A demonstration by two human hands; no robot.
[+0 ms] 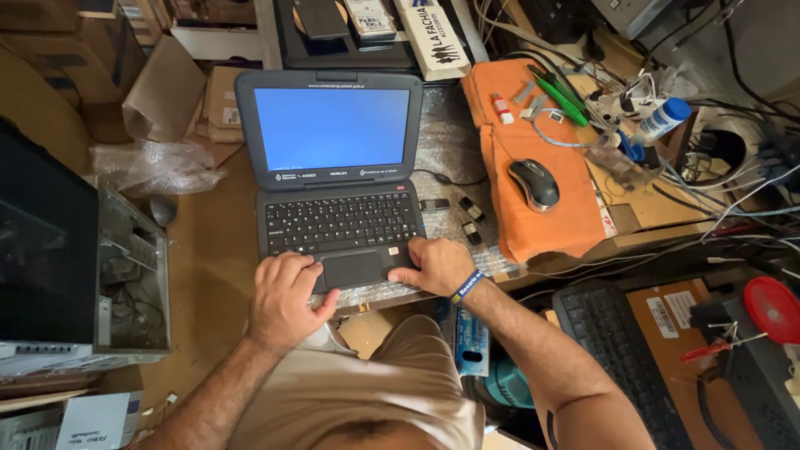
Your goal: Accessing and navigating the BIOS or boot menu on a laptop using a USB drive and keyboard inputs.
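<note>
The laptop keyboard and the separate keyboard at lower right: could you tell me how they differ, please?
The laptop keyboard is built in and lies square to the viewer; the separate keyboard is loose, bigger and angled. The left hand and right hand rest by the laptop's; the other lies untouched. Both are black.

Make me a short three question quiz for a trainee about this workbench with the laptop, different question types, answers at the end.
1. True or false: the laptop screen shows plain blue.
2. Multiple choice: the computer mouse lies on A) the bubble wrap, B) the orange cloth, C) the laptop keyboard.
3. Fill in: the right hand wears a blue ____ at the wrist.

Key
1. True.
2. B.
3. Wristband. Both the right hand and the left hand rest on the laptop's front edge, either side of the touchpad.
</note>
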